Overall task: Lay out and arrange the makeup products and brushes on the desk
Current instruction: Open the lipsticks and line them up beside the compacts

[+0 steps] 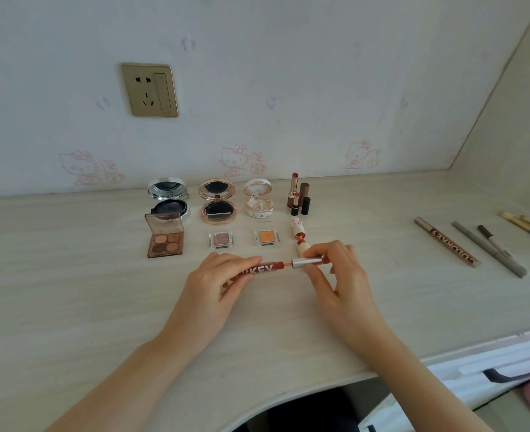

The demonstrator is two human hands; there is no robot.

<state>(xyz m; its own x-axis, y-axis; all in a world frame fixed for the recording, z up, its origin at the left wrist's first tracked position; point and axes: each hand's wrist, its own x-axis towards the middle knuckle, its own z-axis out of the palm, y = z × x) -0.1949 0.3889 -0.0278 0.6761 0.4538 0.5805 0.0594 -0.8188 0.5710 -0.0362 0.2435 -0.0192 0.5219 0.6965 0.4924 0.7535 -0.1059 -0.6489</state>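
Note:
My left hand [218, 282] grips a red lip gloss tube [262, 268] with white lettering, held level above the desk [70, 291]. My right hand [335, 269] pinches its silver cap [307, 262], pulled a little off the tube so the orange wand stem shows between them. Behind my hands stand three open round compacts [167, 198] [217, 199] [258, 198], an open brown eyeshadow palette [164, 233], two small square eyeshadow pots [221, 239] [266, 237], open lipsticks with caps [298, 196] and a small open cream lip tint [299, 236].
At the right of the desk lie a brown lettered pencil [447, 242], two grey pens [491, 249] and several brushes [527, 227] near the edge of view. A wall socket [149, 89] is on the back wall. A drawer handle [517, 369] shows below the desk's front edge.

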